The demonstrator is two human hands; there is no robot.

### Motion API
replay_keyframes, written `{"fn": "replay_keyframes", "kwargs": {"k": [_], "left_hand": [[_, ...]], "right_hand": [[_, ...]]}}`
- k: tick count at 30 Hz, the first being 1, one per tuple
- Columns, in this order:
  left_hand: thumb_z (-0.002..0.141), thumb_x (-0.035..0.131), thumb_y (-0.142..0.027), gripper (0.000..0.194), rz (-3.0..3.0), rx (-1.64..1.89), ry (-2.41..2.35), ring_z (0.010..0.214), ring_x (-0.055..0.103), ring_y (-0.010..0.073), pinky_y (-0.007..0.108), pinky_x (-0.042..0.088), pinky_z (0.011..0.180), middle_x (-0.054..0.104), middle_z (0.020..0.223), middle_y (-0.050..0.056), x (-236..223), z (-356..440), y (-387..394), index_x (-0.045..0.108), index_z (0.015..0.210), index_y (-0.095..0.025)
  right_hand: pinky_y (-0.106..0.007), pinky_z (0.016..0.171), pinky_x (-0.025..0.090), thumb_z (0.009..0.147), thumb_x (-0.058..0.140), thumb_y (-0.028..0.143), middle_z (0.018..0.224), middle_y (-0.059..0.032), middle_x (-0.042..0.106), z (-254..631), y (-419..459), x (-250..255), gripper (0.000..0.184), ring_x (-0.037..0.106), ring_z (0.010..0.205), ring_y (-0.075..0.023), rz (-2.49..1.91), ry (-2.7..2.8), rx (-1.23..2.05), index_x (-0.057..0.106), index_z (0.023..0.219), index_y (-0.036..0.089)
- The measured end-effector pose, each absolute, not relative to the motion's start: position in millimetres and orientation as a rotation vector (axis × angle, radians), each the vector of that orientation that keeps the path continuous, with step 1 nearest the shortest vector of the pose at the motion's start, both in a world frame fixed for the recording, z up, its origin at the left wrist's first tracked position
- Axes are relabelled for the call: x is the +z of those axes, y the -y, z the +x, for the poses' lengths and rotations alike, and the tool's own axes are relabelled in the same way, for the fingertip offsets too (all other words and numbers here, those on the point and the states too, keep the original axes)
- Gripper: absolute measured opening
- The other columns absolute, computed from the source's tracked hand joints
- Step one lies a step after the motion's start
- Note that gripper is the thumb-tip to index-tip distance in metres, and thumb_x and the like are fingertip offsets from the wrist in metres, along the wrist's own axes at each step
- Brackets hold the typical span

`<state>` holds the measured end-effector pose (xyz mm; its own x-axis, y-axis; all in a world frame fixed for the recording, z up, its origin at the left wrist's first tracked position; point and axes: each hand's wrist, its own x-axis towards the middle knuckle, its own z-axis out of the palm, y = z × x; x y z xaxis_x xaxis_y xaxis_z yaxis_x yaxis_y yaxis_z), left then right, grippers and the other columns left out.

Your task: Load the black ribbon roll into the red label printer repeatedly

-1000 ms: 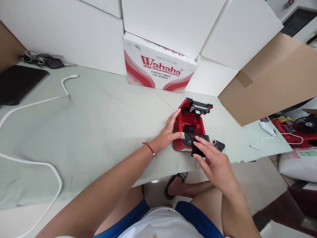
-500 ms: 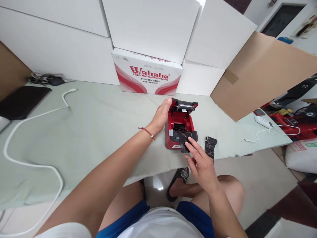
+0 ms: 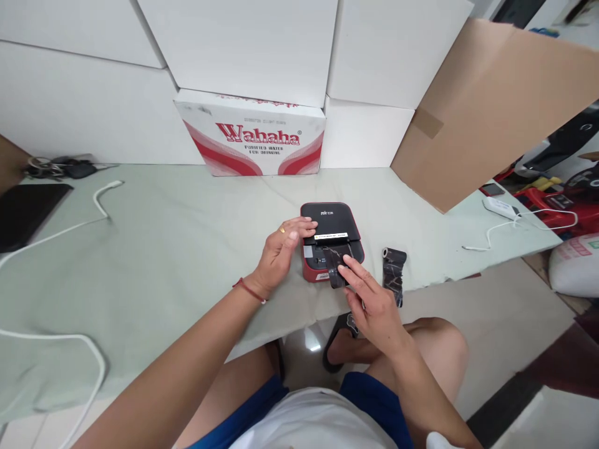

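Observation:
A small red-and-black label printer (image 3: 332, 219) sits near the table's front edge with its lid down. My left hand (image 3: 281, 249) rests at its left side, fingers stretched out onto the black lid. From the printer's front slot comes a black marble-patterned label strip (image 3: 333, 262), which hangs over the front edge. Two fingers of my right hand (image 3: 372, 299) lie on this strip, with the thumb held apart below. Just right of the printer is a partly unrolled label roll (image 3: 393, 265) of the same dark pattern.
A Wahaha carton (image 3: 257, 140) stands against white boxes (image 3: 253, 43) at the back. A brown cardboard sheet (image 3: 496, 106) leans at the right, near a white power strip (image 3: 500, 209). A white cable (image 3: 56, 337) and a dark flat object (image 3: 32, 212) lie at the left.
The printer's lid has gone from raised to down. My left hand has moved from the lid's upper edge to its left front. My right fingers stay on the strip.

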<state>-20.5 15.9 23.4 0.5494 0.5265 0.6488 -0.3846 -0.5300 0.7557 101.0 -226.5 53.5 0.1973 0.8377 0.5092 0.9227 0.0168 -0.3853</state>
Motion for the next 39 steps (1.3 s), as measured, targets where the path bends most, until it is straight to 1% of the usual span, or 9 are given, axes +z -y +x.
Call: {"fn": "replay_keyframes", "kwargs": {"k": [7,15,18,23,26,28,30,33,39], "left_hand": [[0.115,0.051,-0.040,0.034,1.898,1.220,-0.061,0.133,0.072,0.0289,0.056,0.056,0.117,0.084,0.128,0.011,12.6,-16.7,-16.4,0.081,0.117,-0.025],[0.112,0.049,-0.040,0.035,2.008,1.186,-0.102,0.126,0.075,0.0316,0.060,0.055,0.115,0.085,0.123,0.013,20.4,-16.1,-15.4,0.079,0.105,-0.023],[0.107,0.059,-0.039,0.025,2.031,1.138,-0.074,0.122,0.076,0.0318,0.059,0.057,0.113,0.085,0.121,0.013,24.5,-17.6,-21.3,0.079,0.104,-0.024],[0.101,0.067,-0.036,0.022,1.986,1.015,-0.057,0.151,0.060,0.0333,0.063,0.041,0.132,0.077,0.144,0.013,18.1,-21.1,-25.3,0.075,0.118,-0.025],[0.098,0.072,-0.043,0.045,1.870,0.893,-0.181,0.175,0.024,0.0350,0.067,0.019,0.142,0.045,0.179,0.011,9.8,-19.2,-25.0,0.067,0.140,-0.028],[0.092,0.079,-0.049,0.079,1.748,0.816,-0.252,0.179,0.000,0.0354,0.067,0.007,0.143,0.012,0.192,0.008,3.4,-16.1,-24.6,0.048,0.164,-0.033],[0.090,0.080,-0.054,0.106,1.640,0.750,-0.268,0.179,-0.012,0.0342,0.065,-0.001,0.143,-0.006,0.193,0.005,-3.2,-13.1,-24.1,0.021,0.177,-0.038],[0.092,0.077,-0.059,0.117,1.568,0.677,-0.242,0.178,-0.014,0.0321,0.062,-0.004,0.143,-0.012,0.192,0.001,-11.9,-11.0,-23.1,0.001,0.180,-0.041],[0.097,0.074,-0.061,0.111,1.617,0.684,-0.184,0.178,-0.016,0.0339,0.062,-0.008,0.143,-0.012,0.192,0.001,-18.7,-13.1,-23.4,0.004,0.180,-0.041]], "right_hand": [[-0.030,0.108,0.065,0.110,0.052,0.009,0.168,-0.0095,0.060,101.8,226.6,49.8,0.062,0.065,0.148,-0.0205,-1.815,1.648,-0.142,0.052,0.167,0.031],[-0.030,0.103,0.067,0.111,0.052,0.011,0.168,-0.0119,0.060,100.8,228.4,57.4,0.059,0.069,0.144,-0.0203,-1.846,1.699,-0.193,0.051,0.167,0.028],[-0.030,0.097,0.069,0.111,0.054,0.013,0.169,-0.0125,0.058,98.9,229.5,56.3,0.059,0.072,0.140,-0.0210,-1.852,1.685,-0.188,0.050,0.168,0.029],[-0.032,0.106,0.066,0.109,0.056,0.012,0.165,-0.0115,0.062,97.3,231.9,56.6,0.055,0.070,0.143,-0.0208,-1.824,1.616,-0.191,0.060,0.161,0.029],[-0.032,0.109,0.065,0.108,0.056,0.009,0.161,-0.0108,0.066,99.2,232.8,59.8,0.051,0.072,0.139,-0.0192,-1.805,1.604,-0.201,0.066,0.155,0.029],[-0.031,0.108,0.066,0.108,0.057,0.009,0.158,-0.0108,0.069,101.0,232.6,62.3,0.049,0.074,0.136,-0.0185,-1.806,1.612,-0.205,0.068,0.152,0.029],[-0.030,0.107,0.066,0.108,0.058,0.010,0.155,-0.0106,0.072,103.1,231.6,64.7,0.047,0.075,0.134,-0.0184,-1.802,1.619,-0.213,0.070,0.150,0.029],[-0.032,0.108,0.066,0.108,0.058,0.011,0.152,-0.0096,0.073,107.0,229.0,68.1,0.047,0.076,0.133,-0.0193,-1.784,1.628,-0.208,0.071,0.149,0.029],[-0.033,0.103,0.069,0.109,0.054,0.012,0.151,-0.0084,0.074,114.6,230.1,77.2,0.045,0.078,0.129,-0.0203,-1.819,1.679,-0.137,0.074,0.145,0.030]]}}
